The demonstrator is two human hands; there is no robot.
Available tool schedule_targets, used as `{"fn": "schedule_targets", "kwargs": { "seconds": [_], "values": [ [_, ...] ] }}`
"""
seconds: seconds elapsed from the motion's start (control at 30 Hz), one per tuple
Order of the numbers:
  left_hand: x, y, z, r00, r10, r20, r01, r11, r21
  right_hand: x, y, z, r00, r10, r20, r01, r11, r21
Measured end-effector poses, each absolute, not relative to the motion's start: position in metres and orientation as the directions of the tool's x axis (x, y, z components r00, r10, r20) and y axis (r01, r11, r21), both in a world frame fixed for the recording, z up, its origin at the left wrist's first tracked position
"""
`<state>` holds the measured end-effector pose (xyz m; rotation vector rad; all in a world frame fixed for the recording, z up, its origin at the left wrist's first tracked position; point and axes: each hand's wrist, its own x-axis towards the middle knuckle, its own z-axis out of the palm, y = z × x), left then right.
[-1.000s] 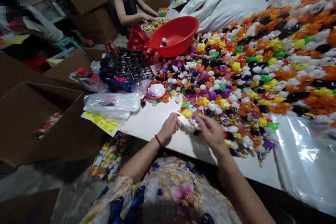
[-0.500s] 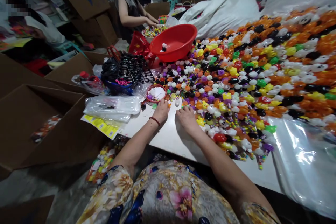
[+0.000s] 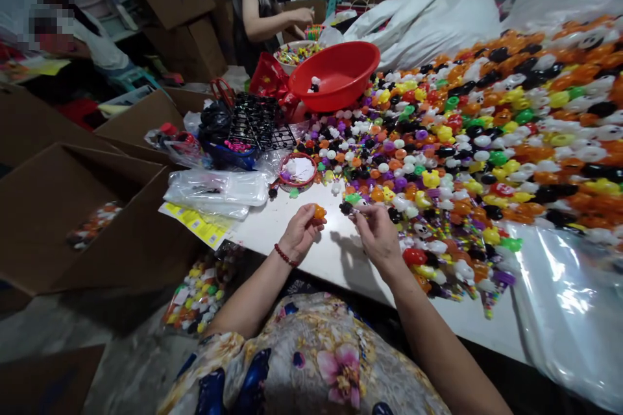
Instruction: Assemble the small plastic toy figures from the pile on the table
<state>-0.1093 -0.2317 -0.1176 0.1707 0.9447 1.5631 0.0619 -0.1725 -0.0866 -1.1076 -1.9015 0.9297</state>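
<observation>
My left hand [image 3: 300, 231] is closed round a small orange plastic piece [image 3: 319, 213], held just above the white table [image 3: 335, 259]. Between the fingertips of my right hand [image 3: 378, 233] is a small black plastic piece [image 3: 346, 207]; its exact kind is too small to make out. A green piece [image 3: 352, 198] lies close behind it. The large heap of colourful plastic figures [image 3: 438, 168] spreads right up to my right hand. Beyond my left hand stands a small red basket [image 3: 298, 170] with white paper in it.
A big red basin [image 3: 335, 78] stands at the back, near a co-worker [image 3: 256, 6] whose hands are over a bowl. Clear plastic bags [image 3: 214, 191] lie at left, more bags [image 3: 569, 285] at right. An open cardboard box [image 3: 87, 220] stands on the left.
Both hands have come back from the heap's near edge toward me and lifted, now with an orange and a black piece in them. The view has shifted slightly.
</observation>
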Motion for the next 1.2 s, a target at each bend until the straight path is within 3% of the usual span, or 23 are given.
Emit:
{"fn": "schedule_targets", "kwargs": {
  "seconds": [0.13,0.3,0.43,0.63,0.73,0.93,1.07,1.13,1.2],
  "values": [
    [-0.096,-0.234,-0.113,-0.235,0.907,-0.350,-0.768,0.047,0.638,0.072,-0.201,-0.084,-0.362,0.922,0.135,0.173,0.209,-0.962],
    [-0.081,-0.238,-0.111,-0.201,0.927,-0.316,-0.732,0.073,0.678,0.078,-0.208,-0.089,-0.354,0.929,0.108,0.147,0.169,-0.975],
    [-0.076,-0.242,-0.111,-0.184,0.937,-0.296,-0.686,0.093,0.722,0.084,-0.206,-0.092,-0.365,0.919,0.147,0.203,0.232,-0.951],
    [-0.073,-0.246,-0.112,-0.218,0.954,-0.205,-0.487,0.075,0.870,0.087,-0.205,-0.092,-0.407,0.853,0.326,0.258,0.450,-0.855],
    [-0.067,-0.249,-0.113,-0.203,0.961,-0.186,-0.387,0.095,0.917,0.083,-0.209,-0.095,-0.415,0.853,0.316,0.256,0.443,-0.859],
    [-0.047,-0.256,-0.120,-0.187,0.950,-0.248,-0.362,0.168,0.917,0.078,-0.216,-0.101,-0.424,0.845,0.325,0.290,0.467,-0.835],
    [-0.060,-0.243,-0.126,-0.239,0.942,-0.235,-0.127,0.210,0.969,0.100,-0.191,-0.085,-0.347,0.862,0.370,0.348,0.485,-0.803],
    [-0.081,-0.230,-0.129,-0.444,0.883,-0.151,0.106,0.219,0.970,0.118,-0.169,-0.071,-0.202,0.851,0.485,0.461,0.520,-0.720],
    [-0.107,-0.216,-0.131,-0.628,0.777,0.039,0.343,0.232,0.910,0.134,-0.148,-0.059,-0.085,0.778,0.622,0.604,0.537,-0.589]
  ]
}}
